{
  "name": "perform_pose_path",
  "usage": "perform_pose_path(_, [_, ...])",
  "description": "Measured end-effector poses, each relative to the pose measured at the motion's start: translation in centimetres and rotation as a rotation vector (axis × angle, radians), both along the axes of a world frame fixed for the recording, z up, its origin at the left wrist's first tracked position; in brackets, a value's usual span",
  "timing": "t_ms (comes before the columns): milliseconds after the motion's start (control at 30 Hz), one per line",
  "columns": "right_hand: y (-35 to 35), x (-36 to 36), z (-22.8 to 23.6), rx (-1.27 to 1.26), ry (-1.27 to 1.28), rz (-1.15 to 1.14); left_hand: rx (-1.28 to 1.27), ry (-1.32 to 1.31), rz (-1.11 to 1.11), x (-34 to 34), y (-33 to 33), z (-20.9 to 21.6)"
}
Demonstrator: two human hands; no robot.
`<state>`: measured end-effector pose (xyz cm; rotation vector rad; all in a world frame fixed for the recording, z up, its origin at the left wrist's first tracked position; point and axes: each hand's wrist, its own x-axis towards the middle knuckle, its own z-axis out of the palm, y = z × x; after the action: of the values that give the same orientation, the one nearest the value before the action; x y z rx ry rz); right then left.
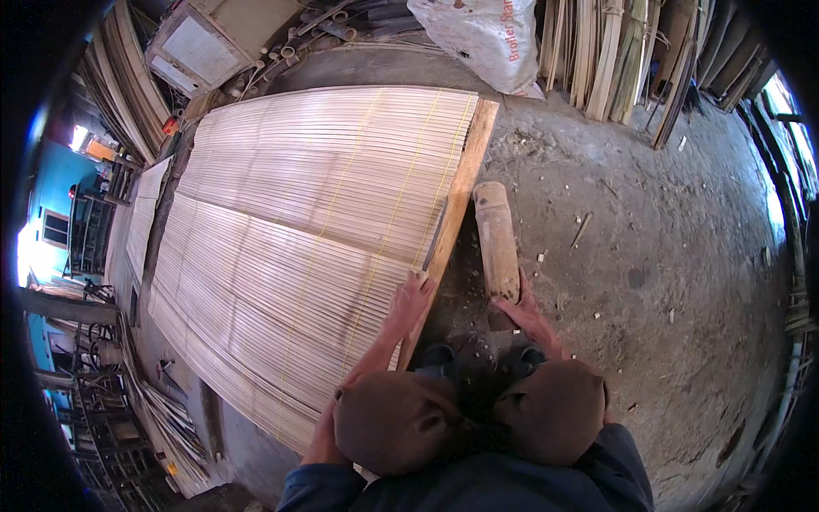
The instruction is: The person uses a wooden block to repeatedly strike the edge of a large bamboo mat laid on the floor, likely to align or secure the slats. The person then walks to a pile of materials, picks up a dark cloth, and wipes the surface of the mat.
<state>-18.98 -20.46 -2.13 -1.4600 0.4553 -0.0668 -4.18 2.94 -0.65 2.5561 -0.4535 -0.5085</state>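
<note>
I squat at the edge of a large mat of thin bamboo slats (290,222), bound with lines of yellow string. A long wooden plank (467,162) lies under the mat's right edge. My left hand (412,300) rests on the mat's edge at the plank and grips a long dark blade (435,235) that lies along the slat ends. My right hand (525,311) holds the near end of a short thick bamboo log (496,235), which lies on the ground just right of the plank. My knees (478,410) fill the lower middle.
A white sack (486,38) and bundles of bamboo strips (606,51) stand at the back. A framed panel (196,47) leans at the back left. More strips (171,418) are piled at the lower left. The dirt floor (665,256) on the right is strewn with chips.
</note>
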Motion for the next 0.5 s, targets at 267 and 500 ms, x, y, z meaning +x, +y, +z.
perform_pose_path(267, [-2.6, 5.2, 11.2, -0.185, -0.219, -0.118, 0.024, 0.082, -0.109, 2.5, 0.8, 2.9])
perform_pose_path(500, [-7.6, 12.6, 31.1, -0.592, -0.886, -0.706, 0.038, 0.115, -0.104, 2.3, 1.0, 1.7])
